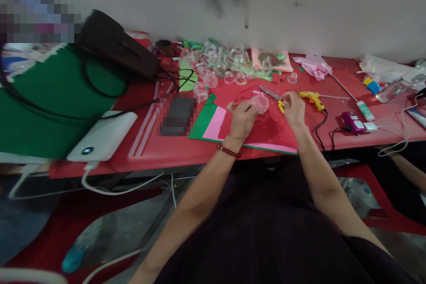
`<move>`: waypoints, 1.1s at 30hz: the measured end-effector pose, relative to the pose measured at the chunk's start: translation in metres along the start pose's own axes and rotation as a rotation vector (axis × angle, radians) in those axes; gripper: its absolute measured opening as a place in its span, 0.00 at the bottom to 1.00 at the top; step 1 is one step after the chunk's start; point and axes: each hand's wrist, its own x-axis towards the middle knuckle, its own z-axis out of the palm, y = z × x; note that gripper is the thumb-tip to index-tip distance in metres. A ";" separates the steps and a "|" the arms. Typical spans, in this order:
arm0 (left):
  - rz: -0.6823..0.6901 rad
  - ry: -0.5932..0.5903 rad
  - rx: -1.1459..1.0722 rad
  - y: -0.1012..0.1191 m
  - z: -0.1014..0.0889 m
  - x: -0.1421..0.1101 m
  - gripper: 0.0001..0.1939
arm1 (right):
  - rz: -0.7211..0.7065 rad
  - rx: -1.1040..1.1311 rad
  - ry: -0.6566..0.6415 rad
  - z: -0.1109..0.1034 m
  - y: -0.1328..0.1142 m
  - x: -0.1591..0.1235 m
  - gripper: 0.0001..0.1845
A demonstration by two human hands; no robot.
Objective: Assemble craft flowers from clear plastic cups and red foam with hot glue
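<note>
Dark clothing is filling the near part of my view, and beyond it I am seeing the left hand gripping a clear plastic cup over the red sheet, while the right hand is hovering, fingers bent, beside the scissors; whether it is pinching anything, I cannot tell. I am judging the step in hand as positioning this cup, with the next move calling for a steady left grip and the right fingers staying clear of the yellow glue gun.
</note>
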 end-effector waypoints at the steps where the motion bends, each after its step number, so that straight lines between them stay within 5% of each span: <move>1: -0.001 -0.003 0.001 0.000 0.001 0.000 0.13 | 0.011 -0.008 0.042 -0.002 0.000 -0.001 0.04; 6: -0.010 -0.011 0.039 0.001 0.002 0.001 0.13 | 0.050 0.098 -0.097 0.004 -0.019 -0.022 0.24; 13: 0.073 0.016 0.095 0.003 -0.001 0.000 0.18 | -0.025 0.085 -0.164 0.019 -0.045 -0.038 0.13; 23: 0.103 -0.002 0.078 0.002 0.001 0.001 0.17 | -0.196 -0.056 -0.341 -0.009 -0.036 -0.008 0.12; 30: 0.070 -0.029 0.047 0.000 0.001 0.001 0.08 | -0.027 0.048 -0.090 -0.008 -0.026 -0.003 0.08; 33: 0.065 -0.023 0.037 0.000 0.001 0.001 0.07 | 0.065 0.110 -0.103 -0.007 -0.028 -0.011 0.08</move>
